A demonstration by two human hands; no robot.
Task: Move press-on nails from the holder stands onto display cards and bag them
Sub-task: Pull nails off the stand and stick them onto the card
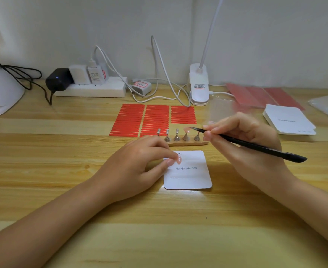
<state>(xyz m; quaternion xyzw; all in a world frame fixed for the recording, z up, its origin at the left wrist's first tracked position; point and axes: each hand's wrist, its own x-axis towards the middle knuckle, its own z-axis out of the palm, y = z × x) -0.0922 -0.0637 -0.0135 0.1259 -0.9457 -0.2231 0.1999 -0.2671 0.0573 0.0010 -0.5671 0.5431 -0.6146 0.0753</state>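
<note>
Head view: near the middle of the bench, the left hand (140, 163) pinches a press-on nail (179, 159) onto the display card's (188, 171) top left corner. The right hand (242, 140) grips tweezers (246, 145), tips at a nail (186, 129) on the holder stand (188, 142). Transfer appears underway; next calls for lifting that nail cleanly.

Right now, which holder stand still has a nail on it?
The fourth stand from the left on the wooden base: it carries a pink nail at the tweezers' tip. The others' tops look bare.
</note>
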